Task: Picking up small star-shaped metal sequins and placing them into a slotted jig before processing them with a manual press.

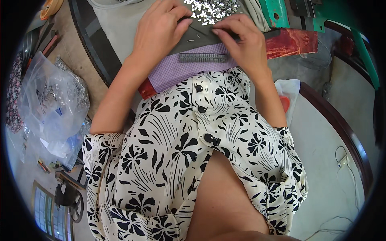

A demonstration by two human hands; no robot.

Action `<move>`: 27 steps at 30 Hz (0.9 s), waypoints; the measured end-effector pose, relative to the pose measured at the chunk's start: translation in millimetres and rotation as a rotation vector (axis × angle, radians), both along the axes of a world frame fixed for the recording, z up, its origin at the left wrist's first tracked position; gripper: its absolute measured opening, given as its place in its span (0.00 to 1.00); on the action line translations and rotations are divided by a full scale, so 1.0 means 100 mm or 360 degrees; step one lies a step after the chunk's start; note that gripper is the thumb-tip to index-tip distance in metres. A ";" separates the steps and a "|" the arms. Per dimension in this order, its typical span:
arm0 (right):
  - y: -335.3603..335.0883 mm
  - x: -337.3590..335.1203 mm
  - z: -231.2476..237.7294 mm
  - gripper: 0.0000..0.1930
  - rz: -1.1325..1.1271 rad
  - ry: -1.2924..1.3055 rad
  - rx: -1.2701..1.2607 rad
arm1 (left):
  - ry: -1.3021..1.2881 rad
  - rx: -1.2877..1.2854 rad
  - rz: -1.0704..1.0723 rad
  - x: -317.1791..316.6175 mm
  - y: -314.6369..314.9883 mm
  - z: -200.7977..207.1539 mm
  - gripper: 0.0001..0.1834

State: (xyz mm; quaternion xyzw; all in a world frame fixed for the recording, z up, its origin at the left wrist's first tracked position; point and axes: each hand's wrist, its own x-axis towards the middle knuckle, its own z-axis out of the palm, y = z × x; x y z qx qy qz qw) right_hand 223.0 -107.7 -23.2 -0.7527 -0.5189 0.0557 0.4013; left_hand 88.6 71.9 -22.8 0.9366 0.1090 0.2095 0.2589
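My left hand (159, 30) is over the grey work surface, thumb and forefinger closed together at the edge of a pile of small shiny silver pieces (213, 12). Whatever those fingers pinch is too small to make out. Across from it, my right hand (245, 40) has its thumb and forefinger brought together just below the pile; what is in them cannot be made out either. A few thin loose pieces (190, 40) lie on the dark mat (205, 45) between my hands. Nearer to me, a dark grey ridged strip (203, 58) rests along a purple checked cloth (173, 69).
A red patterned board (291, 43) sticks out at the right, beside green metal parts (276, 14). Clear plastic bags (54, 104) hang at the left. A dark-rimmed round table (321, 160) curves along my right side. An orange item (50, 8) is at the far left.
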 end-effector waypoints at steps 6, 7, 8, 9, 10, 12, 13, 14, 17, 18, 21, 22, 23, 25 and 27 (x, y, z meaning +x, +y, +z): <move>0.00 0.02 -0.03 0.06 -0.0059 0.0134 0.0076 | 0.0073 0.0127 0.0045 0.02 -0.05 -0.01 0.05; 0.02 0.03 -0.02 0.06 -0.0035 0.0059 0.0066 | 0.0086 0.0133 0.0052 -0.02 -0.05 0.00 0.05; 0.04 0.04 -0.01 0.06 -0.0011 -0.0016 0.0056 | 0.0098 0.0138 0.0060 -0.06 -0.05 0.01 0.05; 0.06 0.03 0.00 0.06 -0.0012 -0.0011 0.0055 | 0.0103 0.0138 0.0059 -0.09 -0.02 0.01 0.05; 0.08 0.02 0.01 0.06 0.0003 -0.0021 -0.0034 | 0.0085 0.0078 0.0056 -0.13 0.00 0.01 0.05; 0.11 0.01 0.00 0.07 0.0012 -0.0029 -0.0125 | 0.0068 0.0016 0.0048 -0.16 0.00 0.01 0.06; 0.14 0.00 -0.01 0.06 0.0039 -0.0235 -0.0041 | 0.0069 -0.0051 0.0098 -0.17 0.00 0.02 0.06; 0.17 0.00 -0.02 0.05 0.0063 -0.0442 0.0044 | 0.0068 -0.0118 0.0146 -0.18 0.00 0.02 0.06; 0.16 -0.06 -0.03 0.06 0.0033 -0.0530 -0.0103 | 0.0039 -0.0095 0.0092 -0.16 0.01 0.03 0.07; 0.20 -0.03 -0.08 0.06 0.0033 -0.0527 -0.0105 | 0.0042 -0.0096 0.0092 -0.14 0.02 0.04 0.07; 0.27 0.01 -0.08 0.07 0.0113 -0.0788 0.0734 | 0.0050 -0.0029 -0.0022 -0.05 0.02 0.07 0.07; 0.25 -0.09 0.15 0.07 0.0024 -0.0510 0.0219 | 0.0079 0.0014 -0.0052 0.00 -0.01 0.08 0.07; 0.23 -0.15 0.28 0.08 -0.0068 -0.0226 -0.0289 | 0.0110 0.0063 -0.0086 0.04 -0.04 0.10 0.07; 0.31 -0.04 -0.04 0.08 0.0003 -0.0378 0.0199 | 0.0066 0.0019 -0.0100 0.13 -0.08 0.11 0.06; 0.33 -0.02 -0.11 0.08 0.0122 -0.0447 0.0682 | 0.0033 -0.0028 -0.0097 0.17 -0.09 0.10 0.06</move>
